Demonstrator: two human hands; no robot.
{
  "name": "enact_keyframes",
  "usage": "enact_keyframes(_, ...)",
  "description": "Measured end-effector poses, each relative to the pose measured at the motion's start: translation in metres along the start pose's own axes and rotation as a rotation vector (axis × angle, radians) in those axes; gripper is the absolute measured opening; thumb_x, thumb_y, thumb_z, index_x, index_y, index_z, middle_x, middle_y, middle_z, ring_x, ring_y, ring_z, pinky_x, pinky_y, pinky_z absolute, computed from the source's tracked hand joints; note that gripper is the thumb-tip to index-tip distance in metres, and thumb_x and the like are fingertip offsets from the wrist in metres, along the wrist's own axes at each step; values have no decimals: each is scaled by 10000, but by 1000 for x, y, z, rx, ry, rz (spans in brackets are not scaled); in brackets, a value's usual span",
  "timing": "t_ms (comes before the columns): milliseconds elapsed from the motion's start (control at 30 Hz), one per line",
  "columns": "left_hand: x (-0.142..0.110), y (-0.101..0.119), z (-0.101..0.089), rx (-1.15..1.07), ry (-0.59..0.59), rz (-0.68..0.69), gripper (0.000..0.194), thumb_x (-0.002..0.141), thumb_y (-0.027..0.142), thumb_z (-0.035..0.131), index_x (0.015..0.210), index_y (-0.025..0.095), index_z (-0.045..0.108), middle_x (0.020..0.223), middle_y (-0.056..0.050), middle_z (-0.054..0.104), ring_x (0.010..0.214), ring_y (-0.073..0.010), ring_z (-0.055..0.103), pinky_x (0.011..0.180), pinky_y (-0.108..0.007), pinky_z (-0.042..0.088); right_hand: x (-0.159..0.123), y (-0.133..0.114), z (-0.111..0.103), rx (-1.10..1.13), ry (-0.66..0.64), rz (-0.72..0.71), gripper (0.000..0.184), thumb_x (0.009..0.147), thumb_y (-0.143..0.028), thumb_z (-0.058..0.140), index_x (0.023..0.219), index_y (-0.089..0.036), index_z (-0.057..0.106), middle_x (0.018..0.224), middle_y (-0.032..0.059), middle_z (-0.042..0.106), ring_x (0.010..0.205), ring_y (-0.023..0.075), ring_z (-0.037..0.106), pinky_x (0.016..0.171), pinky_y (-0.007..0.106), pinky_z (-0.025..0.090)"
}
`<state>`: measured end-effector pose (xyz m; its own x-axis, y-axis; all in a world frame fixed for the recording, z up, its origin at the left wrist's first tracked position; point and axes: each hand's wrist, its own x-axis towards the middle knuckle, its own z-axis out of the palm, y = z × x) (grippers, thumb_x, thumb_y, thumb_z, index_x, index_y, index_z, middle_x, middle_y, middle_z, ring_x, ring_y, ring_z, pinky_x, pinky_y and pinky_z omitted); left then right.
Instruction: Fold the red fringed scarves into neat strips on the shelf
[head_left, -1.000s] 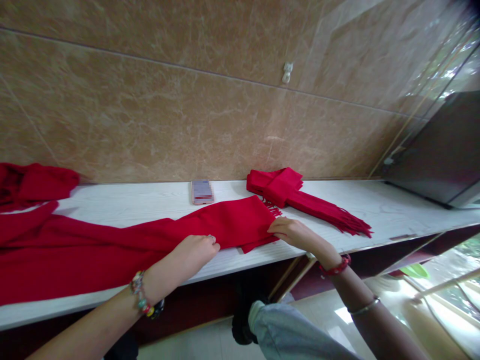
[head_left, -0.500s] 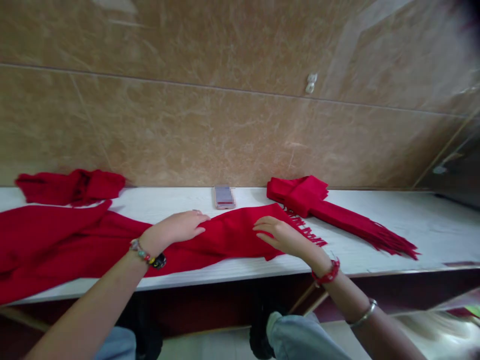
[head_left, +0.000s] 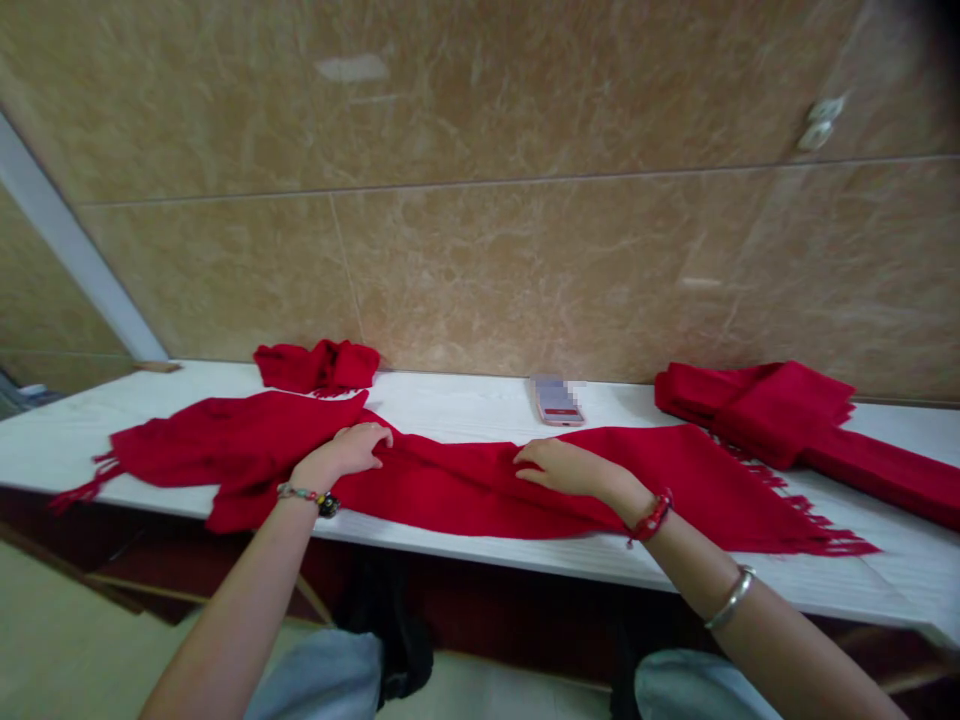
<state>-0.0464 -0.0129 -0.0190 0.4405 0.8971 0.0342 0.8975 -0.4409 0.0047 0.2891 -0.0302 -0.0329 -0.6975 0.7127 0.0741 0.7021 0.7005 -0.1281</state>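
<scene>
A long red scarf (head_left: pixel 465 485) with fringed ends lies stretched along the white counter (head_left: pixel 465 400). My left hand (head_left: pixel 346 452) rests on it left of the middle, fingers curled loosely and pressed on the cloth. My right hand (head_left: pixel 564 468) lies flat on the scarf near its middle, fingers stretched toward the left. Both wrists wear bead bracelets; a metal bangle sits on my right forearm.
A folded red scarf (head_left: pixel 780 410) lies at the right of the counter, a crumpled red one (head_left: pixel 319 365) at the back left. A phone (head_left: pixel 556 400) lies by the marble wall (head_left: pixel 480 200). My knees show under the counter's front edge.
Both hands have slid left along the scarf, from its right fringed end toward its middle. My view has swung left, so the scarf's left end now shows.
</scene>
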Motion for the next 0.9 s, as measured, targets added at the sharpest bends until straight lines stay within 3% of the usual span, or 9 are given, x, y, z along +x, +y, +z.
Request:
enact_keyframes(67,-3,-5,4,2,2,-35,233,723,127,549,952,166,557,943,-40,605,865,-170,559,843,-319,395,11,7,-1,2,71,59,267,854,-182,415,983,-155,647,1001,102,657,921,186,604,842,284,441)
enact_keyframes(133,-3,-3,7,21,75,-3,345,751,141,519,1092,185,509,1077,-63,572,994,-190,523,917,-361,345,20,16,2,-48,137,158,293,814,-104,435,1032,-147,626,1032,111,646,949,189,595,837,282,441)
enact_keyframes(233,4,8,15,49,159,109,475,773,110,463,1229,237,422,1290,-65,442,1211,-202,354,1000,-408,243,28,27,8,-149,79,268,351,753,-29,458,1040,-147,622,1009,122,652,946,203,598,795,286,455)
enact_keyframes(333,13,19,21,60,127,207,415,768,43,399,1127,215,515,1158,-50,548,1127,-161,443,1021,-402,212,29,35,9,-180,-19,301,259,746,-55,481,892,-151,672,904,120,676,896,219,616,754,290,460)
enact_keyframes(400,15,23,17,77,135,236,329,748,27,397,983,169,577,1018,-59,595,1004,-156,516,996,-369,267,28,39,5,-167,-4,334,206,758,-92,496,839,-153,675,877,118,678,879,216,618,748,285,453)
enact_keyframes(567,4,17,-12,43,243,154,274,687,18,404,858,162,563,923,-61,573,869,-177,535,788,-281,426,23,48,-7,-164,266,521,196,810,-156,466,910,-151,635,932,117,658,865,195,608,729,263,438)
enact_keyframes(667,-5,13,-22,43,168,132,289,671,21,417,864,176,567,929,-54,583,889,-183,540,783,-275,428,21,50,-6,-175,377,598,222,833,-168,423,941,-153,616,941,109,645,854,192,599,715,259,438)
enact_keyframes(800,-11,21,-15,91,-107,1,423,648,-7,418,1002,163,574,985,-88,600,895,-194,571,782,-285,440,20,44,1,-199,321,514,250,805,-156,465,1019,-124,590,1025,145,597,966,232,551,791,293,432)
enact_keyframes(900,-14,41,-9,186,-5,-59,529,667,-18,381,1153,151,505,1111,-138,547,978,-236,546,790,-340,440,17,37,3,-170,235,369,283,809,-180,474,1069,-127,570,1081,154,560,1028,242,514,852,319,411)
